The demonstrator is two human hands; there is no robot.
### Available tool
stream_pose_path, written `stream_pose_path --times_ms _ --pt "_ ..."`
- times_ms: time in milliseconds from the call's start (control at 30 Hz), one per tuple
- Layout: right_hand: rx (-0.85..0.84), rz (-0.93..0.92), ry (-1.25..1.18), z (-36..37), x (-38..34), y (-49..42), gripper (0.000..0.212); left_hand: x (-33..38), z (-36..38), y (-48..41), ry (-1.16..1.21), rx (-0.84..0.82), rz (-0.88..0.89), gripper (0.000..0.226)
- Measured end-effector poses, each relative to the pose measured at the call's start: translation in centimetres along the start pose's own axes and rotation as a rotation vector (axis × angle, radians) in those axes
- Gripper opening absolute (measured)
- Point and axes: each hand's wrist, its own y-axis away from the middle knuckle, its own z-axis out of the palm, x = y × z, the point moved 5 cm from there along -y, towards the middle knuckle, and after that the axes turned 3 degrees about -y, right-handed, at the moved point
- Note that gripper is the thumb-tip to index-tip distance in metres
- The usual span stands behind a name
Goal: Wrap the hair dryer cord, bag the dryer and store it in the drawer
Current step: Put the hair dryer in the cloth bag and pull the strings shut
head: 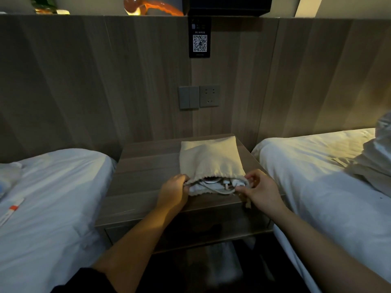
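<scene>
Our left hand (174, 189) and right hand (259, 190) pinching the drawstring bag (208, 163) mouth at the surface (146, 166) front edge, dryer cord (213, 188) showing inside, left half bare

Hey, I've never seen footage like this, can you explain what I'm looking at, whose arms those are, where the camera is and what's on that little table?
There is no machine here. The camera sits on a person's head and looks forward and down, so the two bare arms are the wearer's own. Between two beds with white sheets stands a wooden nightstand. On it lies a beige drawstring bag, its opening facing the person. White things, including a cord, show at the opening. The left hand grips the left side of the bag's mouth, and the right hand pinches the right side. The drawer front below looks shut. On the wall panel are a socket and a QR code sign.
</scene>
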Motion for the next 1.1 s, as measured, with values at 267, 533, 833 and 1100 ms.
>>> stream_pose_path --times_ms 267,533,833,1100 --pt "0.168 0.053 -0.036 0.6 0.1 0.0 0.024 -0.7 -0.1 0.6 0.010 0.137 -0.028 0.017" --pt "-0.058 -0.083 0.419 0.3 0.3 -0.5 0.025 -2.0 -0.8 0.9 -0.189 0.067 -0.231 0.038" --pt "0.056 -0.081 0.238 -1.9 -3.9 -2.3 0.035 0.8 -6.5 -2.1 0.152 0.135 -0.075 0.041" --pt "0.127 -0.032 -0.064 -7.4 -14.1 -7.5 0.037 4.4 -15.1 -7.8 0.611 0.265 -0.171 0.046"
